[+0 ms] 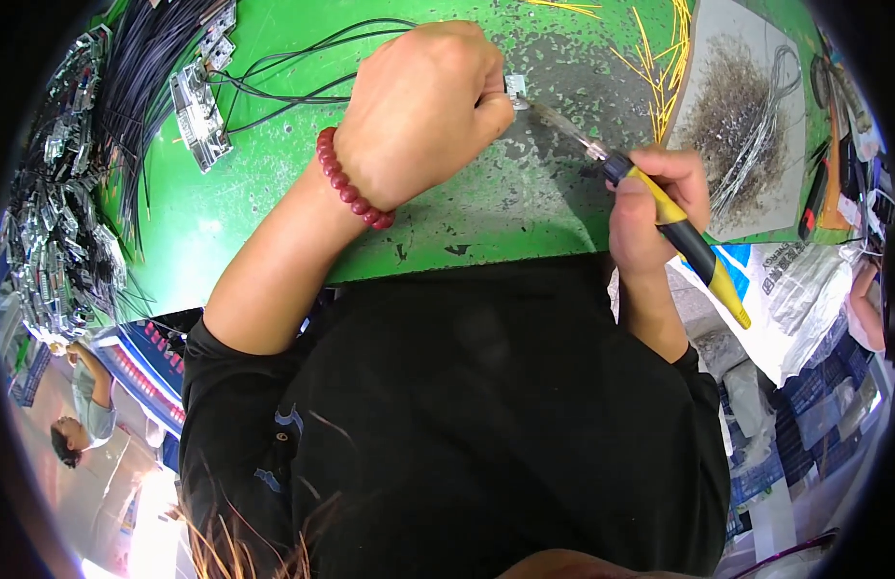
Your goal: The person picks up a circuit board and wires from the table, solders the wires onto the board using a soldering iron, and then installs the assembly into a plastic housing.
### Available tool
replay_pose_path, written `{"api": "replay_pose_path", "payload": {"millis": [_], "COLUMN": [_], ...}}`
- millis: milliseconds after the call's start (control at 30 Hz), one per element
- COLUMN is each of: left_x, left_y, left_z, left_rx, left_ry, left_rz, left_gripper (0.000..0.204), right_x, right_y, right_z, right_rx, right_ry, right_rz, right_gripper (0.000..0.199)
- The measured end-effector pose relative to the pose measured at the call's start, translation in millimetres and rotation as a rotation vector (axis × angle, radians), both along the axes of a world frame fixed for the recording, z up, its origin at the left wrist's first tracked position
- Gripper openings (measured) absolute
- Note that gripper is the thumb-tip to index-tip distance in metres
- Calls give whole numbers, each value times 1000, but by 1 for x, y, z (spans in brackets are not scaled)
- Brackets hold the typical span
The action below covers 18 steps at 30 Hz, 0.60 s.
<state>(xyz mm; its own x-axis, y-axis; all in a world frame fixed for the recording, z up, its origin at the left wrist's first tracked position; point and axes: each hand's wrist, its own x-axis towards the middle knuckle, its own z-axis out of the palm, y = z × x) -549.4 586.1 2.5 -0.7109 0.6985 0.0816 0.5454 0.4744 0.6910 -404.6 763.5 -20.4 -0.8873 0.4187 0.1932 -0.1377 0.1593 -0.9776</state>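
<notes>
My left hand, a dark red bead bracelet at its wrist, is closed in a pinch at a small pale green and silver part that looks like a little circuit board. Its fingertips are partly hidden behind the hand. Black wires run in under this hand from the left. In my right hand is a yellow and black soldering iron, held like a pen. The iron's tip points up and left, close to the small part; whether they touch I cannot tell.
A worn green work surface lies under my hands. At the left are a metal-and-clear part, a bundle of black wires and a heap of similar parts. Yellow wires and a grey board with scraps are at the right.
</notes>
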Motion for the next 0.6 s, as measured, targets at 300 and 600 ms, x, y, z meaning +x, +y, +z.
{"api": "replay_pose_path", "payload": {"millis": [300, 600], "left_x": [0, -1], "left_y": [0, 0], "left_z": [0, 0], "left_rx": [-16, -18], "left_ry": [4, 2], "left_rz": [-3, -19], "left_gripper": [9, 9], "right_x": [2, 2], "right_y": [2, 2], "right_z": [-3, -2], "right_rx": [-48, -69], "right_ry": [40, 42], "right_rz": [-4, 0], "right_gripper": [21, 22]}}
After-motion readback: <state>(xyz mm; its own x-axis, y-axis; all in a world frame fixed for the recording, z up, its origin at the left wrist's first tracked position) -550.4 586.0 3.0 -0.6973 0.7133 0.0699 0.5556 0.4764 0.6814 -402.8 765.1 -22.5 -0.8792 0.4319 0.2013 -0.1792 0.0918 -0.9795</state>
